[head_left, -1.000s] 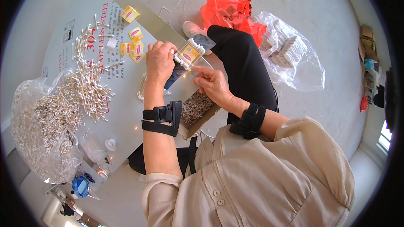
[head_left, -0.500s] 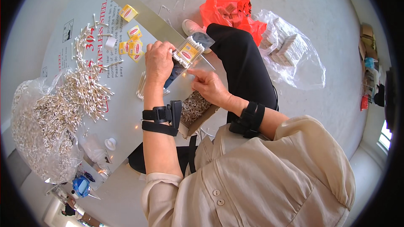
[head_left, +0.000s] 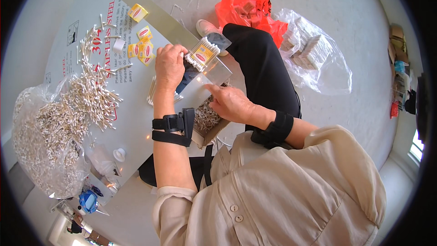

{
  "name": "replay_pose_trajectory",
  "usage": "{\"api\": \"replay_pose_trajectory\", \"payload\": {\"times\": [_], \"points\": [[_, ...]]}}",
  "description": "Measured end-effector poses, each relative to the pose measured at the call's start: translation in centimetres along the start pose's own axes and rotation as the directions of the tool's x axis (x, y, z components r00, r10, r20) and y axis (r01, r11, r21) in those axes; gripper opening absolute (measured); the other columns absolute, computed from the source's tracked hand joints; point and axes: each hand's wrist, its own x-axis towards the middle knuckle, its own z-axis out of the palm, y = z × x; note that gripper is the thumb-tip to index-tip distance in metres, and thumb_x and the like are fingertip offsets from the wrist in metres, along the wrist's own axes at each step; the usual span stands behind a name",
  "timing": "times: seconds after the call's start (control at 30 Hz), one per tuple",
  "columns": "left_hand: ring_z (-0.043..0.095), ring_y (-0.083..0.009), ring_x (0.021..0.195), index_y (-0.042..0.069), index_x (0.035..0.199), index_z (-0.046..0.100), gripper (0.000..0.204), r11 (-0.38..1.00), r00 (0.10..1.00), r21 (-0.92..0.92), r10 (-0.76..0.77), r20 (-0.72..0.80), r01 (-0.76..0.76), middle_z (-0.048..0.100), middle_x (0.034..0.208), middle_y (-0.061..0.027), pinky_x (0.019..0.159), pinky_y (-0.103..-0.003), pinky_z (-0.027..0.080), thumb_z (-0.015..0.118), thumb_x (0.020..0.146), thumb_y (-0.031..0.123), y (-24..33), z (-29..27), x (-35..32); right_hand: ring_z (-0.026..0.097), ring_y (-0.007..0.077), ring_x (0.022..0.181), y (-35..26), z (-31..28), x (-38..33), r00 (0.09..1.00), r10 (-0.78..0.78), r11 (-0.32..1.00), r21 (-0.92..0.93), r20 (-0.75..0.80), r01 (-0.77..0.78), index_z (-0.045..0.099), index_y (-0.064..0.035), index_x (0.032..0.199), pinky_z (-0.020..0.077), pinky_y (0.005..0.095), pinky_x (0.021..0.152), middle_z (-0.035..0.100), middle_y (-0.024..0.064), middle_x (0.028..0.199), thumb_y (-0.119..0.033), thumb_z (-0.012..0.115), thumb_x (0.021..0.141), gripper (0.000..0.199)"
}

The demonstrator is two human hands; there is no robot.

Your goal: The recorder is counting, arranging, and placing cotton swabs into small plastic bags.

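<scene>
My left hand (head_left: 170, 67) is closed at the left side of a cotton swab pack (head_left: 203, 54), whose white-tipped swabs stand in a row with a yellow card in front. Clear film (head_left: 219, 72) spreads around the pack. Below and to the right, apart from the pack, is my right hand (head_left: 233, 103); its index finger points toward the film and the other fingers are partly bent. I see nothing in it. Beneath it, a cardboard box (head_left: 200, 137) holds many loose swabs. Several yellow cards (head_left: 144, 48) lie left of my left hand.
A large clear bag (head_left: 34, 141) spills loose cotton swabs (head_left: 93, 98) across the metal-sheet table (head_left: 132, 132). On the floor at the right stand a red plastic bag (head_left: 236, 4) and a clear bag of white packs (head_left: 314, 50). My leg (head_left: 264, 73) is beside the table edge.
My right hand has drawn back from the pack, down and slightly to the right. My left hand and the pack have shifted slightly left.
</scene>
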Motion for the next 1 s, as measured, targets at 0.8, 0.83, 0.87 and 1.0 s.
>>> {"api": "replay_pose_trajectory", "payload": {"times": [0.8,0.83,0.87,1.0], "points": [[0.054,-0.0313,0.093,0.009,0.092,0.068,0.01,1.0,1.0,0.005,0.009,0.008,-0.009,0.063,0.092,-0.008,0.087,-0.042,0.046,0.059,0.088,0.007,0.0,-0.2,-0.4,0.065,0.0431,0.081,0.1,0.4,0.6,0.997,0.071,0.996,0.061,-0.03,-0.069,0.027,0.0088,0.143,0.0501,0.049,0.073,0.065,0.0268,0.082,-0.012,0.06,0.081,0.073],[0.054,-0.0313,0.093,0.009,0.092,0.068,0.01,1.0,1.0,-0.002,0.003,0.01,-0.003,0.063,0.092,-0.008,0.087,-0.042,0.046,0.059,0.088,0.007,0.0,-0.2,-0.5,0.065,0.0431,0.081,0.0,0.3,0.7,0.997,0.069,0.996,0.062,-0.03,-0.067,0.027,0.0088,0.143,0.0501,0.049,0.073,0.065,0.0268,0.082,-0.012,0.06,0.081,0.073],[0.054,-0.0313,0.093,0.009,0.092,0.068,0.01,1.0,1.0,-0.001,0.003,0.009,-0.003,0.063,0.092,-0.008,0.087,-0.042,0.046,0.059,0.088,0.007,0.0,-0.3,-0.5,0.065,0.0431,0.081,-0.1,0.2,0.7,0.997,0.078,0.995,0.069,-0.025,-0.076,0.027,0.0083,0.143,0.05,0.0492,0.073,0.065,0.0266,0.081,-0.011,0.06,0.081,0.073],[0.054,-0.0312,0.093,0.009,0.091,0.068,0.01,0.999,1.0,-0.03,-0.021,0.004,0.021,0.064,0.093,-0.0077,0.086,-0.042,0.046,0.059,0.087,0.005,0.0,-0.3,-0.5,0.064,0.0428,0.081,0.2,0.3,0.6,0.997,0.057,0.994,0.098,-0.057,-0.051,0.03,0.0063,0.142,0.05,0.0484,0.073,0.065,0.0248,0.079,-0.01,0.058,0.082,0.069]]}}
